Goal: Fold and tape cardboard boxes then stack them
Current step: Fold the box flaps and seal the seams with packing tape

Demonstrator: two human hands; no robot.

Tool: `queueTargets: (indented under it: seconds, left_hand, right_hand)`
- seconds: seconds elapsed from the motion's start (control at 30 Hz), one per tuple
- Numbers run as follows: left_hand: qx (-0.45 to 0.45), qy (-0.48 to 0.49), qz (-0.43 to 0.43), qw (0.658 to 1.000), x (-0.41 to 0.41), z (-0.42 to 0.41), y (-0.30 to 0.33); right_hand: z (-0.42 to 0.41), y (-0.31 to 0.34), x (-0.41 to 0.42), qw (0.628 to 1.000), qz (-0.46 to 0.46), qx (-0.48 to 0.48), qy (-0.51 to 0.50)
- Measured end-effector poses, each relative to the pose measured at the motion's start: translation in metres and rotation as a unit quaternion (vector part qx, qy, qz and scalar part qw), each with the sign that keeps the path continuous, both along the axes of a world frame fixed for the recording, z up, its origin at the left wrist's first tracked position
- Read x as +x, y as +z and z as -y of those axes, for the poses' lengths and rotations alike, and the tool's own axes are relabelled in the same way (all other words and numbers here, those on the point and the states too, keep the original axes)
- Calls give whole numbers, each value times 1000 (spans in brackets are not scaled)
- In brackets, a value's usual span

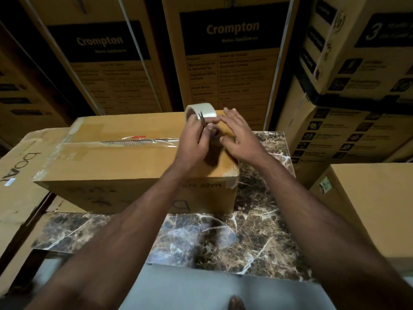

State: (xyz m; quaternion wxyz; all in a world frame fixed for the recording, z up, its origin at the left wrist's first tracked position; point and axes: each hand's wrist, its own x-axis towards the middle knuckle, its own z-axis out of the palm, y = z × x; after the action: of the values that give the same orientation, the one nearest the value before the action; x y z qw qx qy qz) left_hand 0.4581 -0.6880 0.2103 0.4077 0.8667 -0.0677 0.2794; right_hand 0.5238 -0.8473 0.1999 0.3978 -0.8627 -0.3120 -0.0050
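- Cardboard box point(125, 162) sits closed on the marble-pattern tabletop point(257, 231), flaps down, clear tape strip point(143, 140) run along the centre seam. Seam looks taped most of the way; the right end is hidden under the hands.
- Tape roll point(201, 111) is held up above the box's far right corner, probably so the strip stays taut for cutting.
- Left hand point(194, 142) grips the roll, fingers curled round it. A thin dark tool, likely small scissors point(202, 119), stands against the roll; can't tell which fingers hold it.
- Right hand point(241, 135) is just beside the roll, fingers spread and relaxed, holding nothing. Thumb is near the scissors, so my guess is it's about to take them or pin the tape end.
- Box lies directly under both hands, close below the fingers; whether any finger touches it can't be made out.
- Flattened carton point(20, 166) lies off the box's left end; stacked printed cartons point(232, 52) behind, another box point(375, 202) to the right.
- Stacking not yet done for this box.
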Motion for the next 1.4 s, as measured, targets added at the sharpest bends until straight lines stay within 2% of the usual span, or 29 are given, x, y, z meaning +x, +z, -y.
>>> queueTargets:
  seconds: [0.07,0.13,0.23,0.37,0.43,0.5,0.57,0.7,0.8,0.83,0.9,1.03,1.17,1.3,1.4]
  left_hand:
    - [-164,-82,-44,982,-12,18,16]
    - [-284,-154,-95,942,-30,33,28]
    - [-314,-242,-149,906,-46,50,37]
    - [-320,-288,-201,880,-65,83,27]
    - [-322,-295,-235,868,-78,103,7]
    - [-291,-271,-282,873,-88,124,-22]
    - [-259,-210,-343,878,-95,144,-60]
    - [-211,-136,-451,857,-111,176,-134]
    - [-187,-87,-475,856,-123,190,-173]
    - [-194,-88,-484,849,-125,193,-179]
    - [-151,-77,-497,851,-121,193,-192]
    - [-60,-76,-520,848,-109,181,-208]
    - [-31,-96,-504,858,-115,174,-201]
    - [-56,-139,-427,892,-125,161,-171]
    - [-36,-149,-334,930,-123,142,-121]
  right_hand:
    - [3,4,-25,997,13,80,-10]
    - [10,3,-53,988,7,146,-43]
    - [36,6,-82,978,-7,181,-103]
    - [82,4,-118,973,18,136,-183]
    - [106,-9,-142,970,29,77,-229]
    - [131,-33,-165,963,40,-27,-264]
    - [149,-59,-186,946,27,-131,-297]
    - [155,-111,-213,899,-35,-313,-303]
    - [157,-150,-226,864,-50,-399,-302]
    - [157,-161,-228,855,-42,-412,-312]
    - [156,-177,-231,841,-23,-430,-328]
    - [155,-191,-232,863,-41,-385,-324]
    - [147,-187,-236,872,-10,-310,-378]
    - [126,-156,-217,888,26,-242,-390]
    - [100,-121,-188,907,5,-117,-405]
